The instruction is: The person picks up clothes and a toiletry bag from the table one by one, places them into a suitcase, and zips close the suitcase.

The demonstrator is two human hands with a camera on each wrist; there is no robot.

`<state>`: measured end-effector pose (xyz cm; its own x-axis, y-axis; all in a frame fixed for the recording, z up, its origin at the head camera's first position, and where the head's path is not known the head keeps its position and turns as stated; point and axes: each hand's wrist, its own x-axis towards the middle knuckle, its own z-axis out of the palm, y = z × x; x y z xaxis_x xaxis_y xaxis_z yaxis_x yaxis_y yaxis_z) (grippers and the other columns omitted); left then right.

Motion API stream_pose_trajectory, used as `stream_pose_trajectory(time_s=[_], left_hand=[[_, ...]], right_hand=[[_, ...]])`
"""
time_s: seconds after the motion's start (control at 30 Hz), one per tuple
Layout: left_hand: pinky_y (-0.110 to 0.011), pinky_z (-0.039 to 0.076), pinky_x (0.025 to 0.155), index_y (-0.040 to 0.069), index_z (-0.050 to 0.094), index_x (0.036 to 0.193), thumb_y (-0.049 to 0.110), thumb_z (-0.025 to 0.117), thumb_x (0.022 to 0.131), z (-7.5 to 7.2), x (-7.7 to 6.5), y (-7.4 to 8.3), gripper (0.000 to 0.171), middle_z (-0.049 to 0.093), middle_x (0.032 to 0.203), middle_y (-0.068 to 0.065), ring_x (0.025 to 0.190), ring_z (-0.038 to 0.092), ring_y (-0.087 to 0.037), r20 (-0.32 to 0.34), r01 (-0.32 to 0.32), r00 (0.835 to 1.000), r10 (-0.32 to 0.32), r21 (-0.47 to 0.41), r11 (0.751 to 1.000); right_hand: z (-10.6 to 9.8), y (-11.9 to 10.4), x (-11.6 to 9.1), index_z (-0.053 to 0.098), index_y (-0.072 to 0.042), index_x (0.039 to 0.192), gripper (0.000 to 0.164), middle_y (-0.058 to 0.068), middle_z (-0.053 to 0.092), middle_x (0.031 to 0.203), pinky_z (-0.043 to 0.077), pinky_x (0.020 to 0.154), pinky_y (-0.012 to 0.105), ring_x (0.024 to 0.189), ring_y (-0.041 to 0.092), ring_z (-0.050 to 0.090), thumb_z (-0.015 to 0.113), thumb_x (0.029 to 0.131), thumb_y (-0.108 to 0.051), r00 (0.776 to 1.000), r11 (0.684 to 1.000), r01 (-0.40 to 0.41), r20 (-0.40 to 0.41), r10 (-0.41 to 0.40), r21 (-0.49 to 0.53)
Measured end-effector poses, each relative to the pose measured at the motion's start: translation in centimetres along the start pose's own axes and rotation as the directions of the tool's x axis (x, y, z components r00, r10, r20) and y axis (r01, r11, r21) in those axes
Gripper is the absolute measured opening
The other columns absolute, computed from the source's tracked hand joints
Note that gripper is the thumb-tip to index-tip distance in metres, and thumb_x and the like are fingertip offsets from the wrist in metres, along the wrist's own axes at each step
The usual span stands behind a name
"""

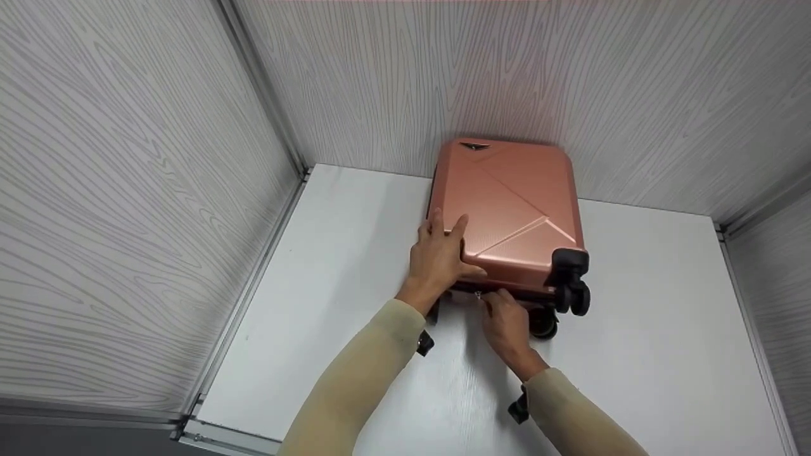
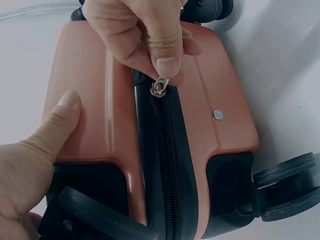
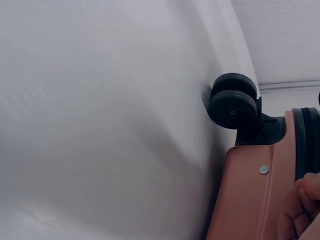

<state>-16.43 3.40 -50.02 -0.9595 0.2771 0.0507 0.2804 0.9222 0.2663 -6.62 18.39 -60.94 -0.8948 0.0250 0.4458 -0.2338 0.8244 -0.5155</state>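
A rose-pink hard-shell suitcase (image 1: 507,196) lies flat on its side, its wheeled end towards me. My left hand (image 1: 437,256) rests with fingers spread over its near left corner, the thumb (image 2: 62,117) pressed on the shell. At the middle of that end, my right hand (image 1: 507,322) pinches a metal zipper pull (image 2: 160,86) between thumb and finger. In the left wrist view, the dark zipper (image 2: 167,150) runs from the pull along the seam, its teeth meshed there. The right wrist view catches only some fingertips (image 3: 307,192) beside the seam.
The suitcase lies on a white tabletop (image 1: 355,209), close against the wood-grain back panel (image 1: 380,82). Black double wheels (image 1: 573,296) jut from its near corners. A patterned side panel (image 1: 114,190) stands at the left, another (image 1: 773,266) at the right.
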Motion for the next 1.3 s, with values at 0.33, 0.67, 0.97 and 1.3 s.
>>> stream_pose_trajectory(time_s=[0.33, 0.67, 0.97, 1.3], left_hand=[[-0.052, 0.06, 0.091, 0.031, 0.035, 0.166, 0.079, 0.084, 0.062, 0.0, 0.2, 0.0, 0.125, 0.027, 0.169, -0.021, 0.143, 0.046, -0.046, 0.002, 0.005, 1.0, -0.005, -0.011, 1.0], [-0.054, 0.06, 0.091, 0.031, 0.037, 0.165, 0.077, 0.086, 0.061, -0.1, 0.3, -0.1, 0.124, 0.028, 0.168, -0.021, 0.142, 0.046, -0.046, -0.004, 0.007, 1.0, -0.007, -0.033, 0.999], [-0.052, 0.061, 0.089, 0.031, 0.036, 0.165, 0.08, 0.083, 0.062, 0.0, 0.6, -0.1, 0.124, 0.028, 0.169, -0.02, 0.142, 0.047, -0.045, -0.004, -0.002, 1.0, 0.002, -0.009, 1.0], [-0.054, 0.06, 0.09, 0.031, 0.038, 0.165, 0.081, 0.084, 0.062, -1.1, 0.8, 0.3, 0.124, 0.03, 0.169, -0.022, 0.142, 0.048, -0.045, 0.009, 0.018, 1.0, -0.018, -0.011, 1.0]], right_hand=[[0.3, -0.5, -0.1, 0.074, 0.0, 0.087, 0.006, 0.012, 0.062, 0.08, 0.054, 0.061, 0.054, 0.066, 0.036, 0.064, 0.078, 0.087, -0.004, 1.0, 1.0, 0.008, -0.018, -0.009, -0.017], [0.8, -1.1, -0.2, 0.072, 0.0, 0.087, 0.006, 0.013, 0.06, 0.08, 0.053, 0.058, 0.055, 0.064, 0.038, 0.062, 0.076, 0.089, -0.004, 0.999, 0.999, 0.003, -0.039, -0.005, -0.033], [1.0, -1.7, 0.3, 0.071, 0.0, 0.086, 0.005, 0.013, 0.058, 0.079, 0.051, 0.054, 0.056, 0.06, 0.038, 0.061, 0.073, 0.09, -0.003, 0.999, 0.999, 0.001, -0.036, -0.003, -0.05], [0.8, -2.9, 0.6, 0.07, -0.001, 0.085, 0.009, 0.013, 0.058, 0.078, 0.052, 0.056, 0.055, 0.061, 0.037, 0.06, 0.074, 0.091, -0.005, 0.999, 0.997, -0.041, 0.0, 0.041, -0.058]])
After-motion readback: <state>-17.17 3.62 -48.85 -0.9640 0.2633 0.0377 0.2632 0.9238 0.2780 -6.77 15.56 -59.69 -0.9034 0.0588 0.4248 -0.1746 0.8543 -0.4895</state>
